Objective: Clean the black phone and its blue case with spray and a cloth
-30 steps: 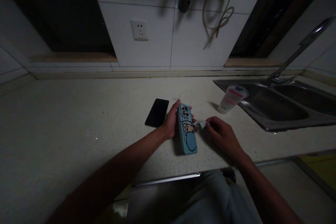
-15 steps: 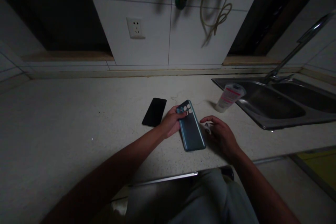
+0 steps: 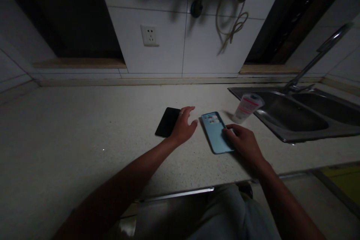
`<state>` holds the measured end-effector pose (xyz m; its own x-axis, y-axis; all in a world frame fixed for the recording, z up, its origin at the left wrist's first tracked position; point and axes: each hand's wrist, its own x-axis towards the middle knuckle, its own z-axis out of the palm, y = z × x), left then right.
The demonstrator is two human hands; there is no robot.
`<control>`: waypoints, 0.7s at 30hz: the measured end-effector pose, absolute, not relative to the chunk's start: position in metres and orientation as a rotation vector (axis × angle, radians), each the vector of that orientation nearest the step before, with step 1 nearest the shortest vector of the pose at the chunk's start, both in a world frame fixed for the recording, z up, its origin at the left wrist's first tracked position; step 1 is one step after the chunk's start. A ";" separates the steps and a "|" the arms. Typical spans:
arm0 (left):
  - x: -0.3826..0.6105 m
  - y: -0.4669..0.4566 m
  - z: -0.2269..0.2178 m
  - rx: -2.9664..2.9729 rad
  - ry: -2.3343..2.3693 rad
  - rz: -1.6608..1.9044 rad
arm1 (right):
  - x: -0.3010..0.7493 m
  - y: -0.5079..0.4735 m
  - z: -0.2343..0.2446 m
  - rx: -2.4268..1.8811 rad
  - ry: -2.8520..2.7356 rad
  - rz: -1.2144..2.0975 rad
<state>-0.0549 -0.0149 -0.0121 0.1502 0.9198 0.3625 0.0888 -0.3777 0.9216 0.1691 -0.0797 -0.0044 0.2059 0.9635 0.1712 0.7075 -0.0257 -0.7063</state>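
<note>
A light blue phone case (image 3: pixel 216 137) with camera cutouts at its far end is at the middle of the counter. My right hand (image 3: pixel 244 141) grips its right edge, thumb on top and the other fingers partly hidden; a small pale bit shows by the fingers, too unclear to name. My left hand (image 3: pixel 184 125) is apart from the case, fingers spread and holding nothing, with a ring on one finger. Beside and partly behind it lies a black smartphone (image 3: pixel 166 123), dark face up. Past my right hand a clear and white squeeze tube (image 3: pixel 247 108) with red print stands on its cap.
The speckled white counter (image 3: pixel 84 131) runs along a tiled wall with a socket (image 3: pixel 150 35). On the right is a steel double sink (image 3: pixel 284 137) with a faucet (image 3: pixel 312 63). Hoses and a looped cord (image 3: pixel 233 28) hang above the counter.
My left hand has let go of the phone case and moved slightly left, fingers opening. My right hand now holds the case, which has shifted right. The view has tilted a little.
</note>
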 end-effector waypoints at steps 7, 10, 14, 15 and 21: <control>-0.082 -0.014 0.011 2.459 1.556 1.156 | 0.192 -0.090 -0.002 -2.005 -1.475 -0.051; -0.092 -0.010 0.014 2.442 1.909 0.885 | 0.182 -0.092 -0.001 -1.909 -1.464 -0.110; -0.100 -0.005 0.008 2.423 2.037 0.580 | 0.162 -0.086 -0.004 -1.724 -1.620 -0.036; -0.101 -0.004 0.007 2.415 2.052 0.534 | 0.155 -0.084 -0.004 -1.663 -1.681 -0.004; -0.106 -0.002 0.006 2.204 2.236 0.447 | 0.108 -0.073 0.012 -1.297 -2.053 0.282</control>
